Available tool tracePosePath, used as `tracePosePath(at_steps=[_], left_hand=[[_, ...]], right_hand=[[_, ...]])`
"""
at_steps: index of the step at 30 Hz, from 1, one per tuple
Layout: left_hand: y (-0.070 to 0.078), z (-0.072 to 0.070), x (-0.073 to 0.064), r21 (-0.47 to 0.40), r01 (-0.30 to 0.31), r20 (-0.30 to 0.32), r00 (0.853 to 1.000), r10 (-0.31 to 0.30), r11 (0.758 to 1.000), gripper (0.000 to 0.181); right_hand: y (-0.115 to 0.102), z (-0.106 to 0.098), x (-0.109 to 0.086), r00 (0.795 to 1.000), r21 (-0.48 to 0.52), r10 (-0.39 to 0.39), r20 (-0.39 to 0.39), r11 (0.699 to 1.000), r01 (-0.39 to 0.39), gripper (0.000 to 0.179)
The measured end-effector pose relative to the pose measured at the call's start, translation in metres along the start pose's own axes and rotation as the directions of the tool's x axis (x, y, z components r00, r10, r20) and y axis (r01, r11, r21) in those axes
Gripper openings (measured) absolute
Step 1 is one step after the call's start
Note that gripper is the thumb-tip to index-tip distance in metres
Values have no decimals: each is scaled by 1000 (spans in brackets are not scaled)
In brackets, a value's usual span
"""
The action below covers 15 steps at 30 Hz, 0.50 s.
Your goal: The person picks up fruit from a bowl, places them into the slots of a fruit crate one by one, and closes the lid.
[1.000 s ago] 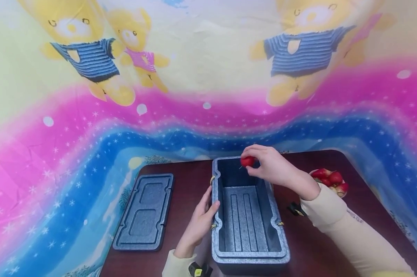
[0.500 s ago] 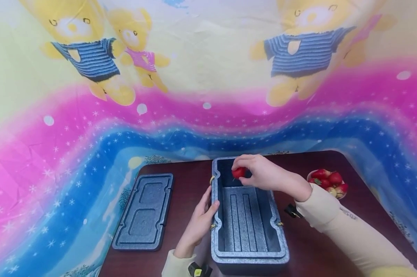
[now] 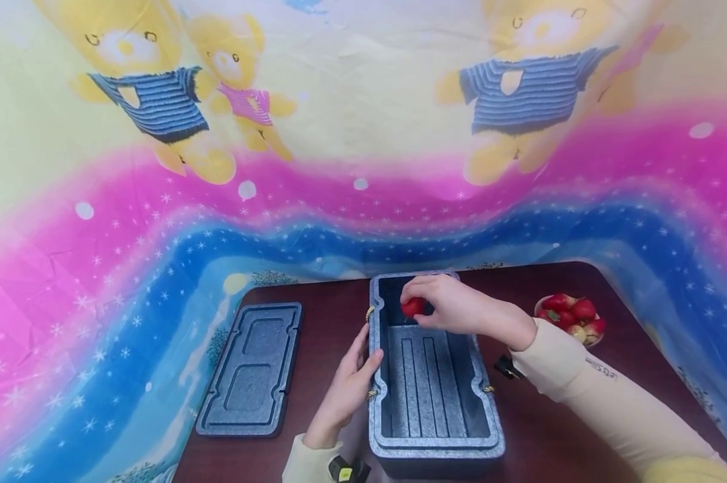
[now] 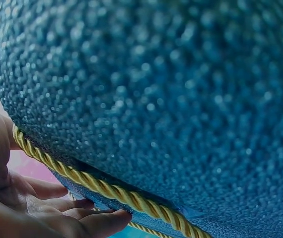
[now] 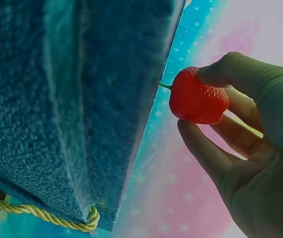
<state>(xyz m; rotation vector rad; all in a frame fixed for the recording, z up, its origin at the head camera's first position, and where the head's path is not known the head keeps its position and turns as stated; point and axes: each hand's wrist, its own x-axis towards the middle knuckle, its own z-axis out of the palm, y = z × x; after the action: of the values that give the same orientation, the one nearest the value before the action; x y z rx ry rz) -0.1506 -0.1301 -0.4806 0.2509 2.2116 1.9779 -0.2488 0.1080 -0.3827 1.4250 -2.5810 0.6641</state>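
Observation:
My right hand (image 3: 444, 302) pinches a red strawberry (image 3: 413, 308) between thumb and fingers, over the far end of a dark grey foam box (image 3: 432, 445). In the right wrist view the strawberry (image 5: 196, 96) shows a seeded surface and a thin green stem pointing left. My left hand (image 3: 346, 389) rests against the box's left side, with straight fingers along the outer wall and the thumb at the rim. A twisted gold rope (image 4: 92, 181) crosses the box wall beside the fingers in the left wrist view. Ribs line the visible box floor.
A small bowl of several red fruits (image 3: 583, 310) stands right of the box. The grey lid (image 3: 248, 369) lies flat on the dark brown table (image 3: 333, 315) to the left. A bear-print cloth (image 3: 363, 221) hangs behind and around the table.
My right hand has moved left and slightly lower with the strawberry, from near the box's far rim to over its inside. The left hand and box stay in place.

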Motion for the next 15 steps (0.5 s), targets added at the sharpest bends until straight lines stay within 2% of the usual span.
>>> tracePosePath(at_steps=[7, 15], left_hand=[[2, 0, -1, 3, -9, 1, 1000, 9, 1000, 68], [3, 1, -1, 2, -17, 1, 1000, 17, 1000, 68]], right_hand=[[0, 5, -1, 1000, 7, -8, 13, 1000, 8, 27], [4, 4, -6, 1000, -5, 12, -14, 1000, -13, 29]])
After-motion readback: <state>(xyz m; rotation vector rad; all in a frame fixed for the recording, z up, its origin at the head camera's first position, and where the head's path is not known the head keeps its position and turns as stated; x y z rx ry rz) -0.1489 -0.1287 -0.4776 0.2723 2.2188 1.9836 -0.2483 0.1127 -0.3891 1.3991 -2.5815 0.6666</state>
